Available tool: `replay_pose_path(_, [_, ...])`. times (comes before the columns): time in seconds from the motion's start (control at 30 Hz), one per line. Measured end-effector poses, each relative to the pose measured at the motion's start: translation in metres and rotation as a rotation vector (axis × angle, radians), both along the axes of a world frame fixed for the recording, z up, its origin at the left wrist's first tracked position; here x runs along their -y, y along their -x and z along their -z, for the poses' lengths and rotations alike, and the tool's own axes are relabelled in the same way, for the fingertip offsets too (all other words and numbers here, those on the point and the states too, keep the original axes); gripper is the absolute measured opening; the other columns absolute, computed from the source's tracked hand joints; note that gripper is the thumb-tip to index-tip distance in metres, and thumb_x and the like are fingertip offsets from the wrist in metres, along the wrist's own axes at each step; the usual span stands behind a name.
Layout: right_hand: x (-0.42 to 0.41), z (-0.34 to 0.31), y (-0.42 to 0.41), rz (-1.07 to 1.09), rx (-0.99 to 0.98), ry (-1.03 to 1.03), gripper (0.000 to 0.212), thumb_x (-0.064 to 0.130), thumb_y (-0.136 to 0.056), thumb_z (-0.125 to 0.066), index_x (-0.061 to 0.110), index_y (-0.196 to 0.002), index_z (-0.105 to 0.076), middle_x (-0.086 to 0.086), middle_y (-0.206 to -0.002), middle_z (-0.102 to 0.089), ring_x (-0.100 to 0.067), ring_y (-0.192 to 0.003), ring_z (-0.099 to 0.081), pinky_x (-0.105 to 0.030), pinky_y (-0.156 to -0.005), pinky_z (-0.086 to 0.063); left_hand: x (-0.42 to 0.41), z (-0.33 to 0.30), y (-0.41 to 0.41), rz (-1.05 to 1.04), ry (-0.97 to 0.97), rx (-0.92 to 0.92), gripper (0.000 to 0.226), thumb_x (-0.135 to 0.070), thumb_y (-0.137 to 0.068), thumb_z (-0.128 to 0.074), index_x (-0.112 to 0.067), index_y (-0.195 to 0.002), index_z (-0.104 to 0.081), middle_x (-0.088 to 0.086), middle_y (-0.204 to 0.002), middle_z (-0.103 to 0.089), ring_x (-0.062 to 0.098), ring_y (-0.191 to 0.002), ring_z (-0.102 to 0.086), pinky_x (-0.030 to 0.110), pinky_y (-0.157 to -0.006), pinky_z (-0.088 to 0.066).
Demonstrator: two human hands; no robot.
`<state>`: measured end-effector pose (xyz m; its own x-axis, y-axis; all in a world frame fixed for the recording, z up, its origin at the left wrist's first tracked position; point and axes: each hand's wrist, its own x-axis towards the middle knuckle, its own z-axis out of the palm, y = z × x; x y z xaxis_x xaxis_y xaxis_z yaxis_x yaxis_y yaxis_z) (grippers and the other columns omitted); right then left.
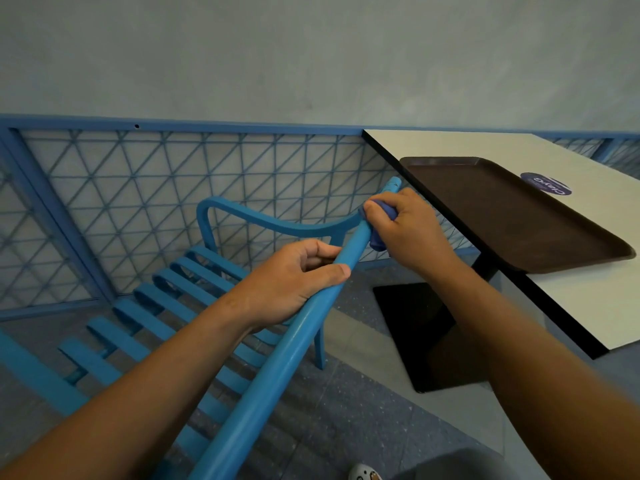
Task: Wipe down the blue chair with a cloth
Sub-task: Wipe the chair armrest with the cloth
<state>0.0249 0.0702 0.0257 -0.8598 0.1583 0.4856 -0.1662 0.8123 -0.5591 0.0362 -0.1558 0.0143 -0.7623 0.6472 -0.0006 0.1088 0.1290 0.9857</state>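
The blue chair (162, 306) with a slatted seat is tipped over, one round leg or rail running diagonally from the bottom centre up toward the table. My left hand (294, 282) grips that rail at its middle. Higher up, near the rail's end, my right hand (408, 230) holds a small blue cloth (381, 242) wrapped against the rail; most of the cloth is hidden under my fingers.
A white table (588, 296) with a black edge and black base stands to the right, carrying a brown tray (502, 209) and a purple round sticker (545, 183). A blue metal lattice fence (173, 174) runs behind the chair. The floor is grey speckled tile.
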Motion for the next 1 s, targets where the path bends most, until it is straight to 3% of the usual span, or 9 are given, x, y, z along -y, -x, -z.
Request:
replay_pose_path(0.2, [0.025, 0.017, -0.04, -0.081, -0.042, -0.002, 0.019, 0.034, -0.1, -0.058, 0.027, -0.107, -0.075, 0.005, -0.093, -0.059, -0.006, -0.094, -0.054, -0.011, -0.08, -0.04, 0.0, 0.0, 0.001, -0.003, 0.004, 0.007, 0.022, -0.024, -0.095, -0.067, -0.021, -0.116, -0.067, 0.001, -0.105, -0.076, 0.02, -0.096, -0.072, 0.024, -0.079, -0.059])
replay_pose_path(0.33, [0.018, 0.02, -0.033, -0.087, -0.11, 0.017, 0.016, 0.028, -0.1, -0.061, 0.024, -0.106, -0.076, 0.016, -0.088, -0.057, -0.003, -0.09, -0.055, -0.009, -0.079, -0.039, -0.004, 0.0, 0.007, -0.025, 0.038, -0.002, 0.019, -0.029, -0.093, -0.07, -0.022, -0.111, -0.068, 0.001, -0.099, -0.077, 0.021, -0.092, -0.074, 0.032, -0.082, -0.06])
replay_pose_path(0.4, [0.008, 0.018, -0.017, -0.044, -0.095, 0.047, 0.015, 0.028, -0.1, -0.061, 0.025, -0.103, -0.075, 0.016, -0.086, -0.055, -0.003, -0.086, -0.055, -0.015, -0.078, -0.043, -0.006, -0.003, 0.009, -0.042, 0.07, -0.01, 0.02, -0.031, -0.092, -0.071, -0.021, -0.108, -0.068, 0.003, -0.096, -0.077, 0.023, -0.089, -0.074, 0.035, -0.081, -0.06])
replay_pose_path(0.53, [-0.004, 0.015, 0.005, 0.045, -0.065, 0.16, 0.016, 0.034, -0.099, -0.059, 0.03, -0.094, -0.073, 0.001, -0.089, -0.061, -0.014, -0.088, -0.061, -0.039, -0.081, -0.053, -0.013, -0.015, 0.012, -0.044, 0.156, -0.059, 0.024, -0.031, -0.091, -0.072, -0.016, -0.108, -0.064, 0.004, -0.091, -0.077, 0.021, -0.084, -0.075, 0.031, -0.074, -0.06])
replay_pose_path(0.67, [0.01, 0.018, -0.011, 0.041, -0.07, 0.219, 0.014, 0.032, -0.1, -0.06, 0.043, -0.094, -0.066, 0.007, -0.091, -0.06, -0.01, -0.092, -0.058, -0.02, -0.082, -0.047, -0.026, -0.024, 0.018, -0.058, 0.227, -0.162, 0.025, -0.029, -0.09, -0.072, -0.023, -0.113, -0.062, -0.002, -0.094, -0.077, 0.014, -0.079, -0.074, 0.029, -0.072, -0.061])
replay_pose_path(0.77, [0.017, 0.022, -0.029, -0.013, -0.087, 0.206, 0.011, 0.028, -0.099, -0.063, 0.038, -0.1, -0.069, 0.017, -0.091, -0.061, -0.004, -0.092, -0.058, -0.004, -0.078, -0.039, -0.03, -0.024, 0.022, -0.073, 0.223, -0.174, 0.032, -0.029, -0.09, -0.073, -0.025, -0.12, -0.063, 0.0, -0.091, -0.076, 0.016, -0.076, -0.074, 0.027, -0.068, -0.059])
replay_pose_path(0.9, [0.006, 0.024, -0.021, -0.061, -0.101, 0.185, 0.01, 0.028, -0.099, -0.063, 0.029, -0.101, -0.073, 0.007, -0.093, -0.066, -0.005, -0.093, -0.06, -0.012, -0.08, -0.044, -0.029, -0.02, 0.028, -0.018, 0.21, -0.134, 0.036, -0.034, -0.09, -0.073, -0.03, -0.124, -0.063, 0.005, -0.092, -0.077, 0.024, -0.085, -0.075, 0.044, -0.084, -0.062])
replay_pose_path(1.0, [-0.018, 0.021, 0.012, 0.025, -0.062, 0.213, 0.016, 0.037, -0.098, -0.06, 0.029, -0.103, -0.074, -0.002, -0.099, -0.067, -0.01, -0.093, -0.063, -0.032, -0.087, -0.053, -0.03, -0.022, 0.03, -0.008, 0.211, -0.121, 0.037, -0.034, -0.089, -0.074, -0.031, -0.124, -0.063, 0.013, -0.091, -0.076, 0.032, -0.087, -0.074, 0.048, -0.083, -0.061])
